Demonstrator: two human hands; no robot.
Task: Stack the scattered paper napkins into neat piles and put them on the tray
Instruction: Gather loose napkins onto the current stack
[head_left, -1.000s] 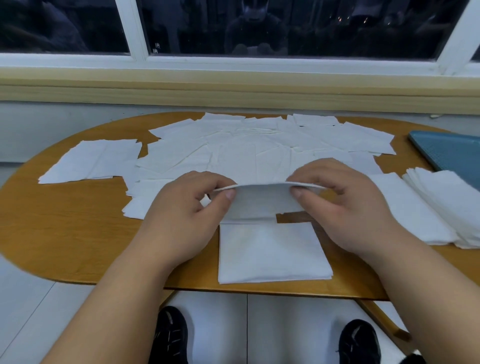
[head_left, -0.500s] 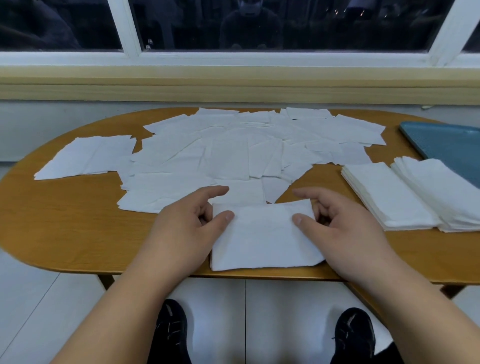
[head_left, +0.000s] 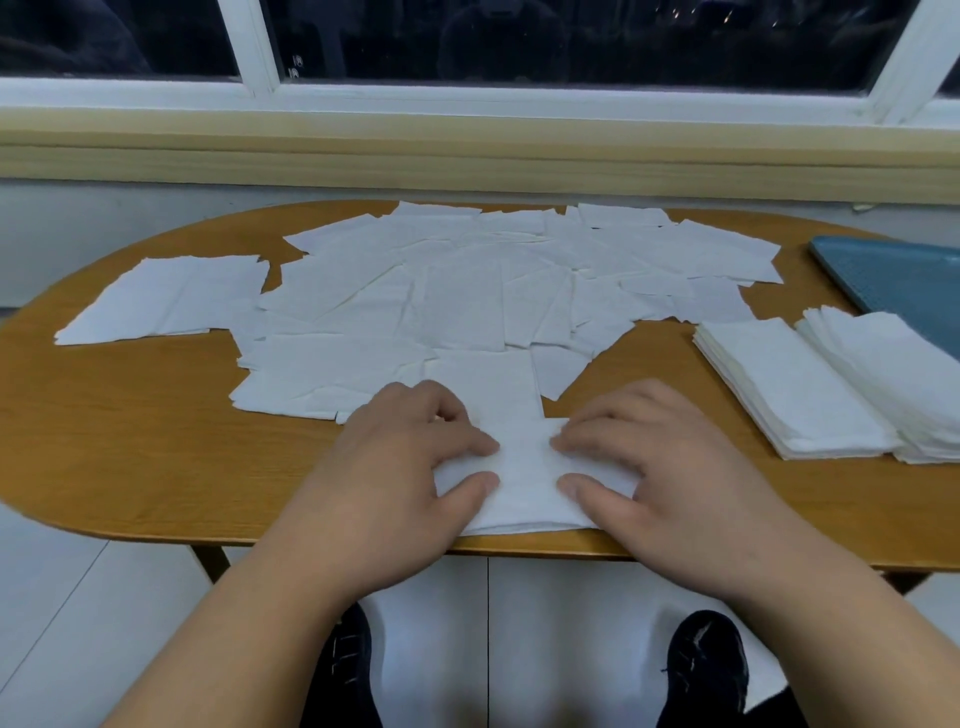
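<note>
Head view: left hand (head_left: 405, 467) and right hand (head_left: 670, 467) lie flat, fingers loose, pressing a small napkin pile (head_left: 524, 467) at the table's (head_left: 130, 441) near edge. Scattered napkins (head_left: 467, 291) just beyond; two neat stacks (head_left: 789, 384) right, near blue tray (head_left: 898, 280).

Your left hand (head_left: 405, 467) and right hand (head_left: 670, 467) are bare, and the nails that show on the thumbs and forefingers are short and rounded. Your left forearm (head_left: 234, 623) and right forearm (head_left: 831, 623) are bare as well, all the way down to the bottom of the view. Below the near edge of the desk (head_left: 130, 441) you wear a pair of black shoes. The left shoe (head_left: 345, 670) is rounded at the toe with dark laces. The right shoe (head_left: 709, 665) matches it, with small pale flecks along its lacing.
</note>
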